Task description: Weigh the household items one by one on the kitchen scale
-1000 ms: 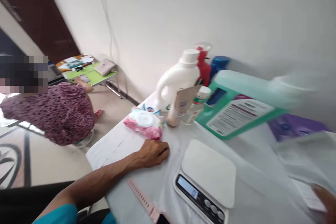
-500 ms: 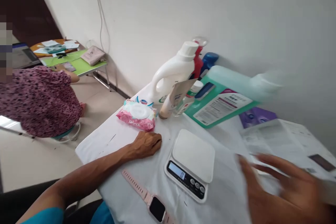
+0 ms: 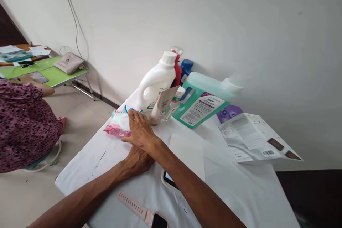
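The white-clothed desk (image 3: 232,188) bears a scale (image 3: 187,146). Front-left of the scale lies a watch (image 3: 148,216); back-left, wipes (image 3: 117,127); behind, a white bottle (image 3: 160,76), tube (image 3: 163,105), clear bottle (image 3: 172,107) and jug (image 3: 204,105); back-right, an unfolded paper (image 3: 249,137).

Head view: from above near side of white-clothed table (image 3: 229,171), close in; faces forward and down, pale wall (image 3: 227,17) behind.

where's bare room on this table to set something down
Widest: white cloth between scale and printed sheet, right of the right forearm. Smaller: the left corner, between the wipes pack and left forearm. Crowded: near the wall, around the white bottle and green jug.
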### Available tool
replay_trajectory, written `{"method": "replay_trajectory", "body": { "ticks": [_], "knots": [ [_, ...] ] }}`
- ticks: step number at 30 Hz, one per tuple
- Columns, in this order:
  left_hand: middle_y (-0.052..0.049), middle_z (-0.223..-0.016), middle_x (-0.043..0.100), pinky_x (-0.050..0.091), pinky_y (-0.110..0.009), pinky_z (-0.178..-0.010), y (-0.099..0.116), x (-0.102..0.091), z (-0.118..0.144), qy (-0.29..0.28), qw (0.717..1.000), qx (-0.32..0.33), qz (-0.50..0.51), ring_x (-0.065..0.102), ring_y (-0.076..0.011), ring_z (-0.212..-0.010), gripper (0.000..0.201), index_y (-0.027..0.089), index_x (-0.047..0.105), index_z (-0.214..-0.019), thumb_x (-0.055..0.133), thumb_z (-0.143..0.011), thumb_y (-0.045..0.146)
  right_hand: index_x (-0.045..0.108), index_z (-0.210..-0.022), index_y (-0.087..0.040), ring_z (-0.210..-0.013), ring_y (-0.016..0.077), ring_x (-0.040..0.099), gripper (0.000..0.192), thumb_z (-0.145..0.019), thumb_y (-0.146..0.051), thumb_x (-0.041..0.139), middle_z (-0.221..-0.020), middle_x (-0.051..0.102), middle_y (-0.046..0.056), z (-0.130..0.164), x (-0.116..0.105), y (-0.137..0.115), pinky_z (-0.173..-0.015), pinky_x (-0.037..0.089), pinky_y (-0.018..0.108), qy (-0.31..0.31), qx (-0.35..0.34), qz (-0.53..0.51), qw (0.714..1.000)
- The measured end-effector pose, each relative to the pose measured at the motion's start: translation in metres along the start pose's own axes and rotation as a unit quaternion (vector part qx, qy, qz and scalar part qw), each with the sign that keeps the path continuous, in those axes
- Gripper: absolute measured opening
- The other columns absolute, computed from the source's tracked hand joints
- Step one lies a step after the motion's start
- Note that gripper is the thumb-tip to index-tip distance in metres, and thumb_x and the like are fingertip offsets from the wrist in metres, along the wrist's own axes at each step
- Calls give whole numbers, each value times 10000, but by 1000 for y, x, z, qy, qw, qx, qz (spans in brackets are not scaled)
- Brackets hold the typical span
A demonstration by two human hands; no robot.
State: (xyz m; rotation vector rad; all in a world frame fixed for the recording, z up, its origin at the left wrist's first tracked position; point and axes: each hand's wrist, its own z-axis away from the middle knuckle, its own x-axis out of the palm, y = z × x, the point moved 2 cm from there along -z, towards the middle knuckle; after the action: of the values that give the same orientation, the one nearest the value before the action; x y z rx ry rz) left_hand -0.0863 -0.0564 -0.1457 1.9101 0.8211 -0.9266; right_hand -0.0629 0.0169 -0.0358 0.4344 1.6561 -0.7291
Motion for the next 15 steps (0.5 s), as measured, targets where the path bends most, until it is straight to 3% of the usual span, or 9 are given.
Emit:
{"method": "replay_trajectory", "body": {
  "ticks": [6, 11, 15],
  "knots": [
    [-174, -1034, 793, 620, -457, -787, 1, -5, -4, -86, 996, -5, -9, 764, -336, -933, 272, 149, 757, -1059, 511, -963, 214, 524, -1376, -92, -1249, 378, 617, 852, -734, -456, 949, -1348, 649, 234, -14, 1, 6, -1065, 491, 512, -42, 2, 24, 999],
    [-206, -1126, 773, 585, -500, -913, 1, -8, -6, -94, 995, -18, 23, 724, -374, -1067, 329, 159, 743, -1153, 505, -931, 204, 542, -1300, -124, -1261, 364, 606, 737, -761, -439, 934, -1336, 655, 212, -6, 4, 7, -1029, 491, 498, 6, -28, -1, 1000],
    [-156, -911, 739, 567, -460, -793, -1, -6, -4, -119, 989, -54, 69, 694, -338, -886, 323, 203, 735, -1100, 470, -916, 218, 569, -1262, -129, -1201, 355, 624, 626, -797, -380, 905, -1286, 674, 201, 6, 5, 6, -989, 489, 474, 40, -45, -15, 998]
  ]
}}
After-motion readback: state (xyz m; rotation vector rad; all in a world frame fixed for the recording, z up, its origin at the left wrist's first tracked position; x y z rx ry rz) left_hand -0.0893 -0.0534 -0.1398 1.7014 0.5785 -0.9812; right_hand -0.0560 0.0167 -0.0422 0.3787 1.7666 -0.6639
